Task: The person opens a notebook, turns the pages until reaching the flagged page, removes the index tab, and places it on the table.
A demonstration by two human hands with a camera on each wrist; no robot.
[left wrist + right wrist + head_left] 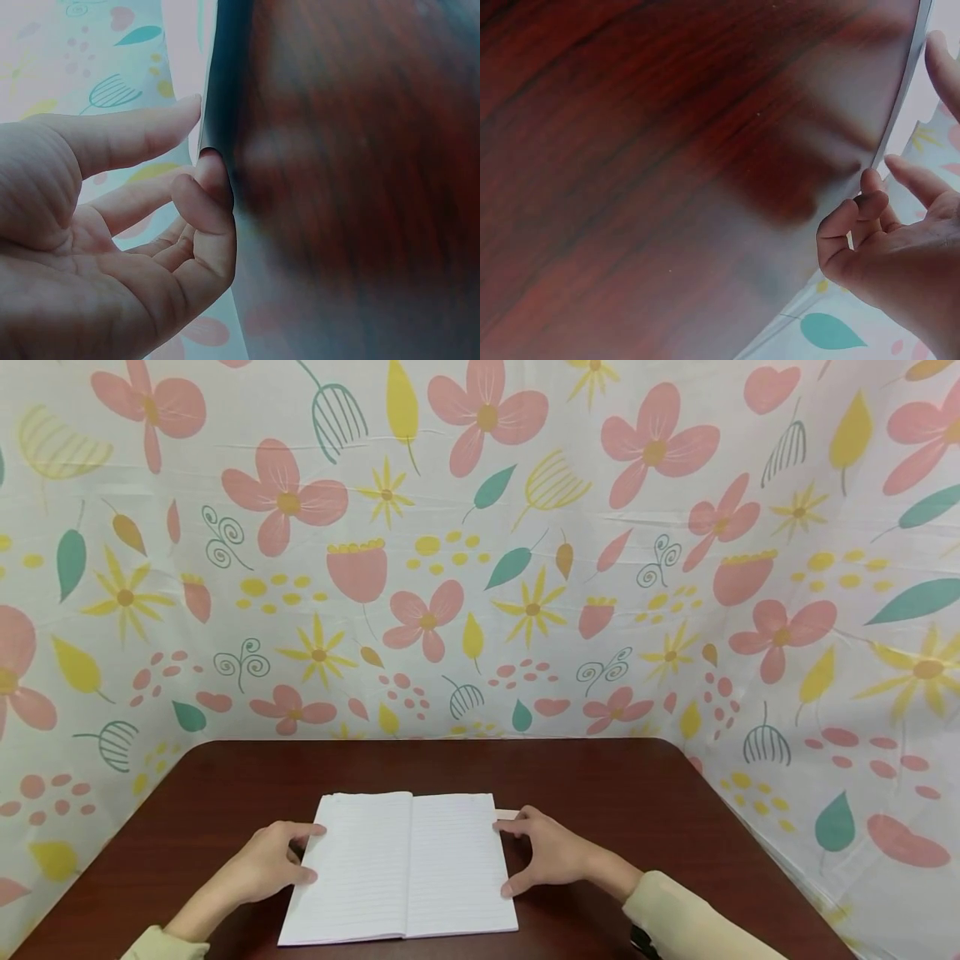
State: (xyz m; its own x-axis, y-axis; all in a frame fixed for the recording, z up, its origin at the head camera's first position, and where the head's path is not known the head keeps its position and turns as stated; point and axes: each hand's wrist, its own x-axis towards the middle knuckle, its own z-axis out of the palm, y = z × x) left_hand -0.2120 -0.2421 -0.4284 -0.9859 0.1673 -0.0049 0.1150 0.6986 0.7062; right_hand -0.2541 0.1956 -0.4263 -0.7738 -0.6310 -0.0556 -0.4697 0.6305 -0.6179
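Observation:
An open notebook (360, 868) with lined white pages lies on the table, its middle fold running toward the person. My left hand (264, 862) grips its left edge. In the left wrist view the thumb (150, 135) lies against the page side, and the other fingers curl at the edge. At the right edge, my right hand (553, 853) holds the notebook with thumb and index finger spread along the margin. The remaining fingers (847, 221) of that hand bend beside the edge in the right wrist view. A narrow pale strip (506, 814) shows past the notebook, by the right index finger.
The dark red-brown wooden table (600, 777) has rounded far corners and a glossy surface. A white cloth (480, 568) printed with flowers and leaves hangs behind it and along its sides. Light sleeves (686, 914) cover both forearms.

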